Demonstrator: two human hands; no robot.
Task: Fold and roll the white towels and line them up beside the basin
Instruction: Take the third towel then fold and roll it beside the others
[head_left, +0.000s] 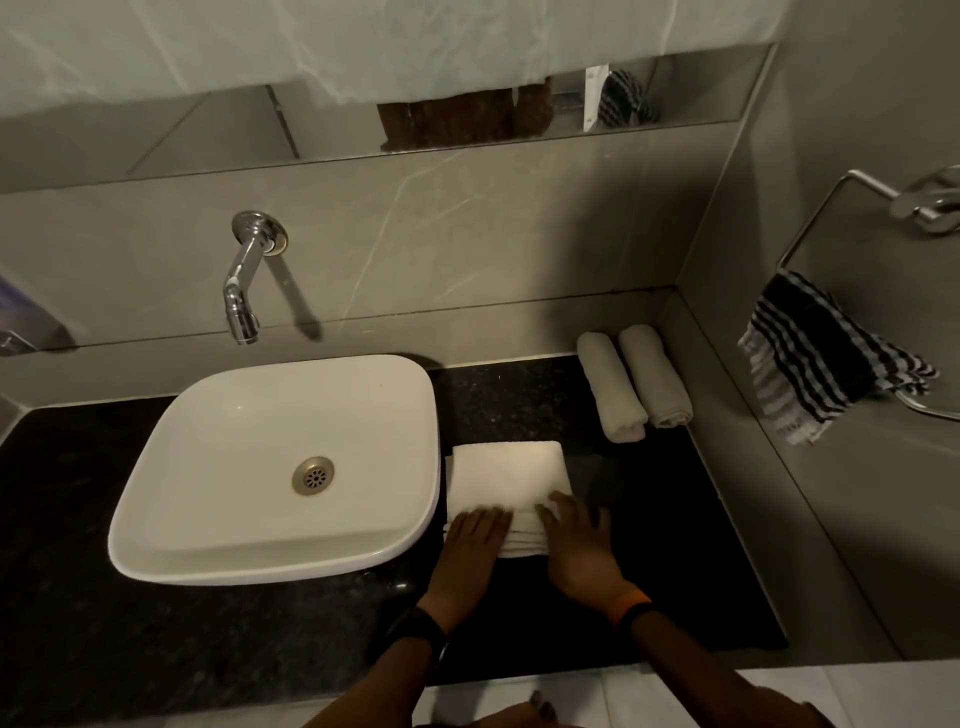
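A folded white towel (506, 475) lies flat on the dark counter (675, 519), right beside the white basin (270, 467). My left hand (472, 545) rests on its near left corner, fingers laid on the cloth. My right hand (576, 540) grips its near right edge, where the layers are bunched up. Two rolled white towels (634, 384) lie side by side at the back right of the counter, against the wall.
A chrome tap (244, 291) sticks out of the wall above the basin. A black-and-white striped cloth (826, 364) hangs from a chrome ring (852, 182) on the right wall. A mirror strip (363, 119) runs along the back.
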